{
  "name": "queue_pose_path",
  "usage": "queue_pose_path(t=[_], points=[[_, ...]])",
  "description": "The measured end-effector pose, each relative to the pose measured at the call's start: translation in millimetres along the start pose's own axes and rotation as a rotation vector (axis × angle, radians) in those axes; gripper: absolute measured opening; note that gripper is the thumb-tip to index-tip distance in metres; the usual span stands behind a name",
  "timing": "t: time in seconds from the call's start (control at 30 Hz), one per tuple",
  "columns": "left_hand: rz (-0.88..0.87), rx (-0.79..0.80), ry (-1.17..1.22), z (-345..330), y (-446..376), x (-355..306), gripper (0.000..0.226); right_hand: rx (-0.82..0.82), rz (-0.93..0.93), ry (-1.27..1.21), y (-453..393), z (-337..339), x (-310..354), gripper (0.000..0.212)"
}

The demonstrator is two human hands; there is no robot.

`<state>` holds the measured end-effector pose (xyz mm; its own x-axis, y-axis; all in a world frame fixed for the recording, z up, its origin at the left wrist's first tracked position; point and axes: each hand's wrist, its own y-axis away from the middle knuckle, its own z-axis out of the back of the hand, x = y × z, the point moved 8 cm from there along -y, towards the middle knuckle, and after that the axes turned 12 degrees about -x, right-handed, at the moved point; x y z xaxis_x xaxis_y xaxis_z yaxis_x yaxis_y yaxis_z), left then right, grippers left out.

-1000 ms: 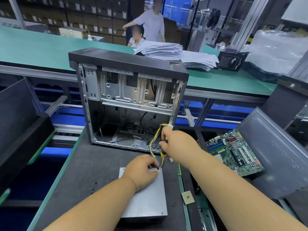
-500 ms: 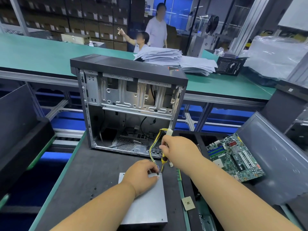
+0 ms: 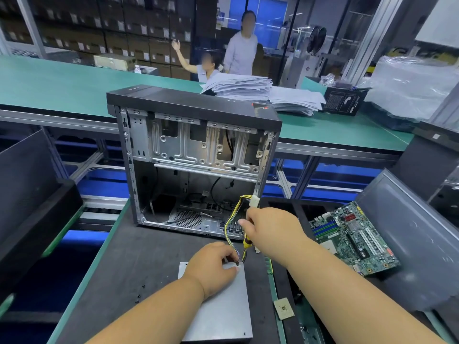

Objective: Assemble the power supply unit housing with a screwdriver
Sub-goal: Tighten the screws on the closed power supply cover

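Note:
A grey metal power supply unit (image 3: 221, 309) lies flat on the dark mat in front of me. My left hand (image 3: 211, 268) rests on its far end, fingers bent down at the far right corner, where the tip of a yellow-and-black screwdriver (image 3: 246, 243) meets the housing. My right hand (image 3: 270, 232) grips the screwdriver handle, nearly upright. A bundle of yellow and black wires (image 3: 232, 219) rises from that corner to a white connector (image 3: 254, 201).
An open black computer case (image 3: 193, 155) stands upright just beyond the unit. A green motherboard (image 3: 352, 239) lies to the right beside a grey side panel (image 3: 412, 242). A small chip (image 3: 283, 308) sits on the mat edge. Two people are at the far bench.
Both hands stay at the unit's far right corner with the screwdriver in place. My view has tilted slightly, and a person in the background raised an arm.

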<state>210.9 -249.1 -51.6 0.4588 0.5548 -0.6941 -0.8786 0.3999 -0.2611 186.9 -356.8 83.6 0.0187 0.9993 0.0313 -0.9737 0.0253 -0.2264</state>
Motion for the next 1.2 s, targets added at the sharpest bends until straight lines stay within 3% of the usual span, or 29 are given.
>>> queue_pose_path(t=[0.17, 0.4, 0.63, 0.7, 0.87, 1.07, 1.2], points=[[0.000, -0.006, 0.000, 1, 0, 0, 0.010, 0.055, 0.028, -0.157, 1, 4, 7, 0.014], [0.012, -0.017, -0.001, 3, 1, -3, 0.010, 0.021, 0.017, 0.037, -1, 0, 2, 0.033], [0.055, -0.006, 0.036, 2, 0, 0, 0.008, 0.041, 0.013, -0.228, 3, 5, 5, 0.022], [0.068, -0.002, 0.039, 2, 0, 1, 0.009, -0.002, 0.020, -0.181, 3, 4, 3, 0.020], [0.082, 0.010, 0.046, 1, 0, 3, 0.010, -0.041, -0.004, 0.067, 3, -1, -3, 0.042], [0.087, 0.008, 0.036, 2, 1, 3, 0.011, 0.037, -0.034, -0.217, 3, -3, -1, 0.014], [0.071, 0.013, 0.039, 1, 2, 3, 0.012, 0.002, 0.008, -0.120, 2, -4, 1, 0.016]])
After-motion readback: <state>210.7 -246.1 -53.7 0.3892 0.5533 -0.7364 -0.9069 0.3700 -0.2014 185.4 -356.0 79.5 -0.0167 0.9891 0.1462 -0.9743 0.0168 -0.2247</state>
